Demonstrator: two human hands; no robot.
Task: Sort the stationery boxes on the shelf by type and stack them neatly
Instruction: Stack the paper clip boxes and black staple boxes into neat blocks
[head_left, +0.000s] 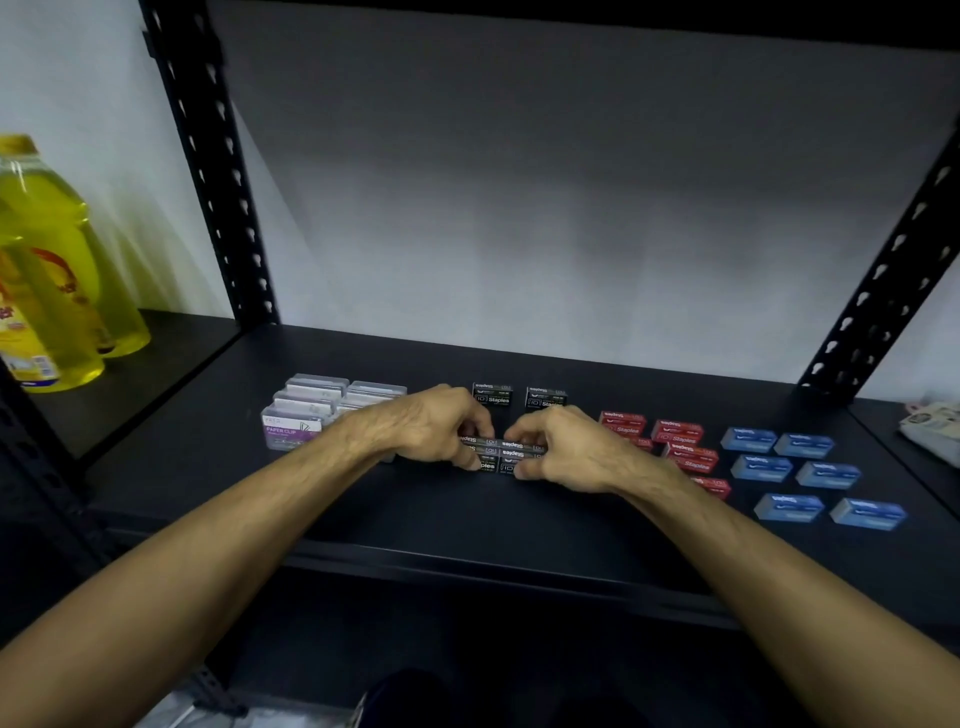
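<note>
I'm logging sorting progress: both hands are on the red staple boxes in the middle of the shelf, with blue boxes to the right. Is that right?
Not quite. In the head view the left hand and right hand hold the black staple boxes in the middle of the shelf, not red ones. The red boxes lie further right, and the blue boxes beyond them.
</note>
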